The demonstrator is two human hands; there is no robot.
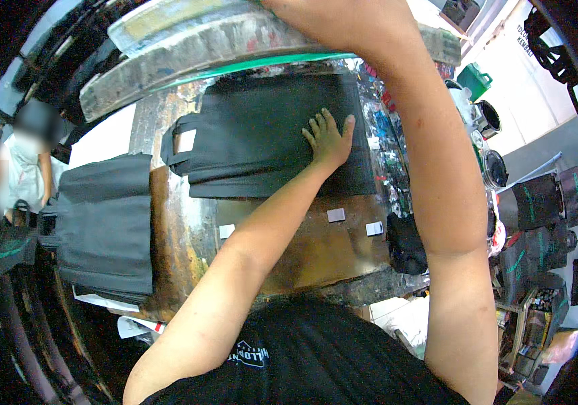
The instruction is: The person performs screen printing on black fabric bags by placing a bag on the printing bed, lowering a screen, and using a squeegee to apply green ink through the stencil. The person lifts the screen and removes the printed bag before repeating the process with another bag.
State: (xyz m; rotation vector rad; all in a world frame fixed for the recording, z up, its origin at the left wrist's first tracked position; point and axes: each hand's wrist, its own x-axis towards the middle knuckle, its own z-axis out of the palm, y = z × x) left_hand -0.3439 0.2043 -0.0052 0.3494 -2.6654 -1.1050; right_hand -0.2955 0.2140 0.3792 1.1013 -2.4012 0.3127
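Observation:
A black fabric tote bag [255, 128] lies flat on the paint-stained worktable [174, 270], its handles pointing left. My left hand [329, 140] rests on the bag near its right end, fingers spread and holding nothing. My right arm stretches far forward, and my right hand [322, 20] is at the top edge of the view. It is over a long screen-printing frame [214, 54] with a green strip along its near side. The fingers of that hand are cut off by the picture's edge, so their grip does not show.
A stack of black bags [106, 226] lies on the left. Small pale pads [336, 215] sit on the board nearest me, with a dark cloth-like bundle [407, 244] beside them. Paint pots [487, 120] line the right side, near hanging printed bags [538, 202]. Two people [29, 158] are at far left.

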